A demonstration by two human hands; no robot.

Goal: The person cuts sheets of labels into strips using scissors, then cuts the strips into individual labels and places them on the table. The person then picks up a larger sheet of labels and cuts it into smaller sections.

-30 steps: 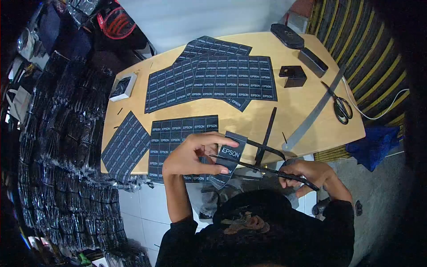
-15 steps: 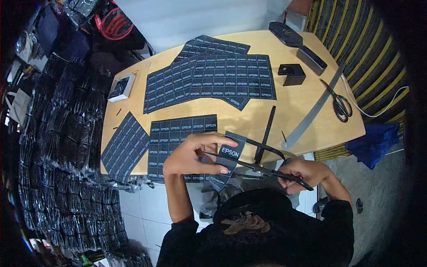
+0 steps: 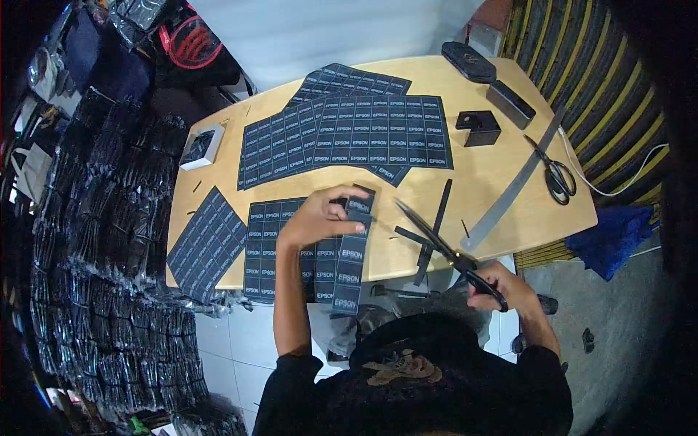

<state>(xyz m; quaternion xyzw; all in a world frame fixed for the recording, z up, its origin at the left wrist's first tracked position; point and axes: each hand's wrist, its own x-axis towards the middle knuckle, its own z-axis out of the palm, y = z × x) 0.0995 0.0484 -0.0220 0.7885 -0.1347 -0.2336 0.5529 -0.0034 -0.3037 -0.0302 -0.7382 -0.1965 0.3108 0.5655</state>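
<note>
My left hand [image 3: 320, 219] pinches a dark strip of EPSON labels [image 3: 350, 265] near its upper end between thumb and fingers. The strip hangs down over an EPSON label sheet [image 3: 265, 251] and past the table's front edge. In my right hand [image 3: 502, 287] is a pair of large scissors [image 3: 436, 240], gripped by the black handles. Their blades point up and left, close together and apart from the strip. A thin black offcut [image 3: 412, 235] lies by the blades, and a longer narrow black strip [image 3: 442, 205] runs beneath them.
Overlapping EPSON sheets [image 3: 378, 131] cover the table's back middle; a smaller one [image 3: 207, 240] lies left. At right are a metal ruler [image 3: 509, 185], a second pair of scissors [image 3: 558, 182] and black boxes [image 3: 480, 129]. A small white box [image 3: 201, 147] sits at the left edge.
The scissors have moved off the label strip to the right, and their blades have come together. A thin offcut now lies on the table. The strip has turned to hang nearly straight down.
</note>
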